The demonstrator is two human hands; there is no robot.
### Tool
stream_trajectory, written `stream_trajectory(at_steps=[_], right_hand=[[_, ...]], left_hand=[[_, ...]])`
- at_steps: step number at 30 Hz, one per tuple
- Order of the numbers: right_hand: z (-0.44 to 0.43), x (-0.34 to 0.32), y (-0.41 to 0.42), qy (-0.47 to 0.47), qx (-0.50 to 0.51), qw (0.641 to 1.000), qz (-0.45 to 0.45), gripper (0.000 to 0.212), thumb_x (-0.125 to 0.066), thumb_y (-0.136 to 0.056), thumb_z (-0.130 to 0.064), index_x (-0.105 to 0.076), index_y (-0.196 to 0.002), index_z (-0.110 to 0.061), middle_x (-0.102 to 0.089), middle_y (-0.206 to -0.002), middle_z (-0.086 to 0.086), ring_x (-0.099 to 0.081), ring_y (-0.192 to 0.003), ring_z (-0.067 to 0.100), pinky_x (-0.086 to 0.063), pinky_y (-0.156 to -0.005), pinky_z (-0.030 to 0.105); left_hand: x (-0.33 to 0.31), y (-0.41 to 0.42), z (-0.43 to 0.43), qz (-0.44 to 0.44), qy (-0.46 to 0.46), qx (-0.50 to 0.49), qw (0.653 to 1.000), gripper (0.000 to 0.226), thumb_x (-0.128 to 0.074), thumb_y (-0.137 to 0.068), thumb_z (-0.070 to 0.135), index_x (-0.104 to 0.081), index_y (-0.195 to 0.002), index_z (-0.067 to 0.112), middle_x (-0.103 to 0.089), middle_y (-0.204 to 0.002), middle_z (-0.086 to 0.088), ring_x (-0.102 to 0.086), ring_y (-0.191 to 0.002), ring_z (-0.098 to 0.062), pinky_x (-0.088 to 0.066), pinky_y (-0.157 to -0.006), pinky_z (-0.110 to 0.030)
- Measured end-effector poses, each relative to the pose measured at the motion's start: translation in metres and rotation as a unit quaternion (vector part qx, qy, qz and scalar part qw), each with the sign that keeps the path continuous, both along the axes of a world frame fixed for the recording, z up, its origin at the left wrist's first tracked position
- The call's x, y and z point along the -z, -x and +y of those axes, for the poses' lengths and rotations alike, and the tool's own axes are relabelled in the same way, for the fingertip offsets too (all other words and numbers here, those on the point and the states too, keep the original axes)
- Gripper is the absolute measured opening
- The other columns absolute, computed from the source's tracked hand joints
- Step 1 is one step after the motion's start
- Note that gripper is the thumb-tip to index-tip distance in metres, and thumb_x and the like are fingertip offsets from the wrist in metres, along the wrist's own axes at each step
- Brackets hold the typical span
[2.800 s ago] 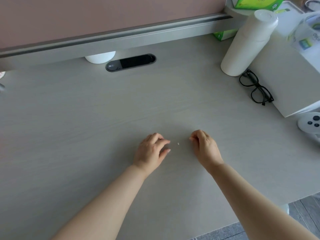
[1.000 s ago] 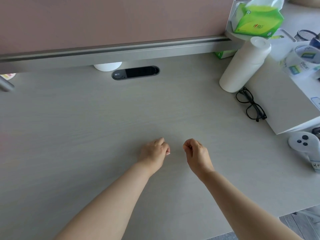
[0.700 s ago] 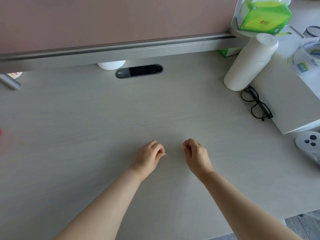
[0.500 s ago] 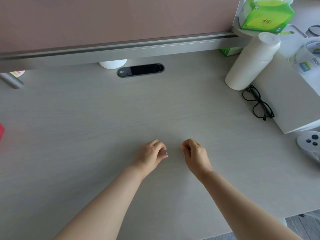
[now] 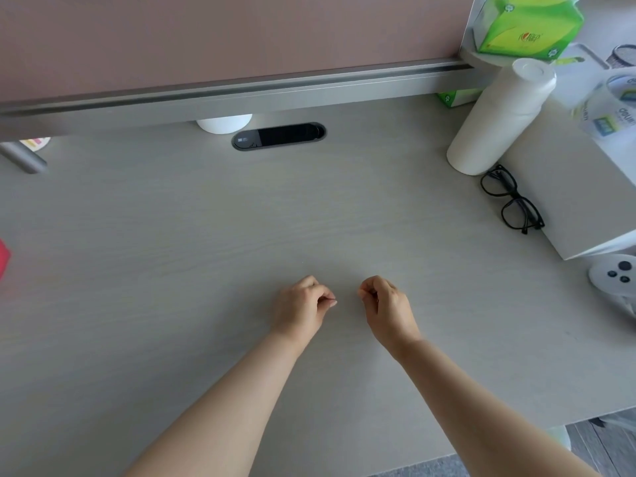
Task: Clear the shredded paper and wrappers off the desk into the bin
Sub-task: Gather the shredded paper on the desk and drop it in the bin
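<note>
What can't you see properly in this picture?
Head view:
Left hand, right hand: fingers curled; any paper scrap inside is hidden or too small.
Bin: out of view.
Red thing: cut off by left edge.
Tub label: blurred.

office | desk (image 5: 172,235) | partition panel (image 5: 206,36) | cable grommet (image 5: 278,136)

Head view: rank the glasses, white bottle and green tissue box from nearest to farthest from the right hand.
1. Glasses, forward and right of the right hand.
2. White bottle, just behind the glasses.
3. Green tissue box, far right corner.
</note>
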State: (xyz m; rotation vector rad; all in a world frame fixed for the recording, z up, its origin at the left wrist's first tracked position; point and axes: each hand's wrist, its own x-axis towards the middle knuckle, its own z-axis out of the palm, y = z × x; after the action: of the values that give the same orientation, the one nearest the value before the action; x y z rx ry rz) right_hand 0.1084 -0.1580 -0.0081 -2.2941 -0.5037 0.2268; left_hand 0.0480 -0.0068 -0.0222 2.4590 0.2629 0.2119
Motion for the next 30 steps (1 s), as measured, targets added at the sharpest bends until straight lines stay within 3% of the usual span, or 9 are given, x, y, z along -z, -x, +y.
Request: stream_trajectory(at_steps=[3,5,7,11,15,21,26,30], right_hand=[[0.0,-0.002,0.001,-0.001,0.0,1.0,0.003,0.008,-0.053,-0.085,0.001,-0.057,-0.079,-0.001,-0.059,-0.075,0.011,-0.046,-0.066,0.02,-0.029,-0.057,0.025],[0.0,-0.004,0.003,0.0,-0.001,1.0,0.003,0.008,-0.053,-0.085,0.002,-0.057,-0.079,-0.001,-0.057,-0.074,0.008,-0.046,-0.066,0.02,-0.031,-0.058,0.025],[0.001,-0.006,0.003,0.003,-0.001,1.0,0.004,0.008,-0.053,-0.085,0.002,-0.057,-0.079,-0.001,-0.058,-0.074,0.009,-0.047,-0.067,0.02,-0.033,-0.059,0.027],[0.004,-0.013,0.003,0.007,-0.007,1.0,0.017,0.012,-0.051,-0.085,0.002,-0.056,-0.076,-0.004,-0.055,-0.073,0.004,-0.048,-0.067,0.021,-0.035,-0.059,0.027],[0.032,-0.027,0.005,0.009,-0.027,0.999,0.023,0.012,-0.049,-0.088,0.0,-0.056,-0.078,-0.005,-0.056,-0.076,0.003,-0.05,-0.07,0.02,-0.035,-0.059,0.026],[0.139,-0.069,0.029,-0.029,-0.115,0.993,-0.006,0.013,-0.047,-0.088,0.0,-0.056,-0.08,-0.006,-0.056,-0.078,0.002,-0.049,-0.068,0.018,-0.031,-0.054,0.019],[0.268,-0.124,0.074,-0.104,-0.199,0.974,-0.044,0.012,-0.049,-0.087,0.002,-0.058,-0.082,-0.002,-0.056,-0.079,0.002,-0.048,-0.069,0.017,-0.029,-0.055,0.015],[0.379,-0.17,0.124,-0.165,-0.254,0.949,-0.083,0.011,-0.05,-0.083,0.007,-0.058,-0.08,0.001,-0.061,-0.078,0.011,-0.048,-0.068,0.019,-0.03,-0.058,0.019]], left_hand=[[-0.003,0.0,-0.003,-0.009,-0.063,0.004,0.998,0.015,-0.081,-0.065,0.009,-0.067,-0.065,0.014,-0.06,-0.065,-0.005,-0.06,-0.054,-0.028,-0.037,-0.05,-0.027],[-0.007,-0.003,-0.008,0.018,-0.118,0.035,0.992,0.005,-0.071,-0.078,0.013,-0.066,-0.077,0.013,-0.061,-0.082,-0.007,-0.06,-0.073,-0.03,-0.033,-0.059,-0.029],[-0.008,-0.001,-0.006,0.057,-0.157,0.047,0.985,0.008,-0.056,-0.09,0.018,-0.063,-0.091,0.013,-0.058,-0.097,-0.007,-0.055,-0.09,-0.029,-0.033,-0.069,-0.032],[-0.006,0.035,0.022,-0.002,-0.05,-0.024,0.998,0.006,-0.058,-0.075,0.007,-0.057,-0.069,0.007,-0.059,-0.067,-0.011,-0.058,-0.056,-0.032,-0.038,-0.049,-0.03],[-0.019,0.076,0.066,-0.006,-0.034,-0.115,0.993,0.002,-0.055,-0.069,0.003,-0.054,-0.067,0.004,-0.058,-0.057,-0.011,-0.056,-0.046,-0.028,-0.03,-0.05,-0.029],[-0.067,0.107,0.146,-0.09,-0.024,-0.206,0.974,0.006,-0.053,-0.075,0.003,-0.056,-0.072,-0.001,-0.059,-0.066,-0.015,-0.058,-0.055,-0.029,-0.034,-0.053,-0.027],[-0.127,0.154,0.233,-0.165,-0.05,-0.243,0.955,0.002,-0.054,-0.077,-0.002,-0.055,-0.076,-0.001,-0.059,-0.071,-0.015,-0.05,-0.064,-0.015,-0.033,-0.057,-0.021],[-0.175,0.205,0.321,-0.204,-0.111,-0.281,0.931,0.002,-0.054,-0.076,-0.002,-0.055,-0.075,-0.003,-0.06,-0.072,-0.018,-0.055,-0.065,-0.027,-0.037,-0.059,-0.029]])
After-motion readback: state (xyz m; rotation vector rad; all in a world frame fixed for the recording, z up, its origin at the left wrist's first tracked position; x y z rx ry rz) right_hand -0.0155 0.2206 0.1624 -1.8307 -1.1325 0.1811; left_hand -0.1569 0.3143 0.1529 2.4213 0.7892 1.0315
